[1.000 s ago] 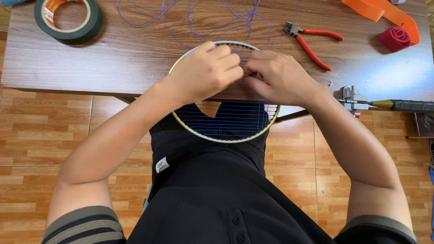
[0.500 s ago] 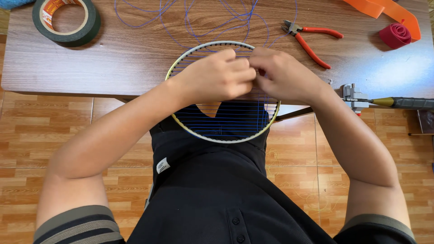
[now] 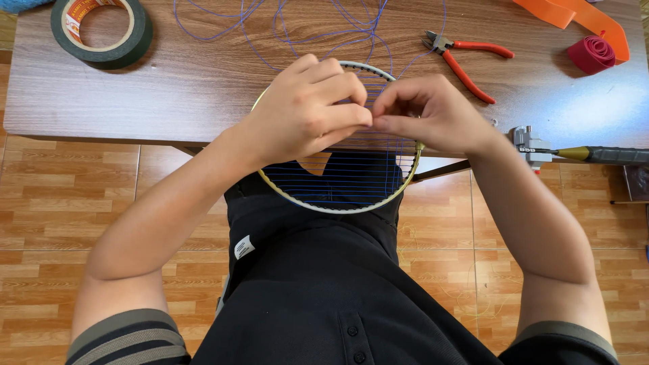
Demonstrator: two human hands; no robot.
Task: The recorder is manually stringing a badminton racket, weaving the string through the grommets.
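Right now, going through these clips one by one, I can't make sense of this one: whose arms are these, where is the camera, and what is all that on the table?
The camera sits on a person's head and looks down at their own arms. The left hand and right hand meet fingertip to fingertip over a racket head, pinching the blue string, whose loose loops lie on the wooden table. Also there: a roll of dark tape, red-handled pliers, an orange strip and a red roll.

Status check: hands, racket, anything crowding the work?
Left hand and right hand pinched together on blue string over racket head. Racket half strung, overhanging table edge. Pliers and tape roll lie apart.
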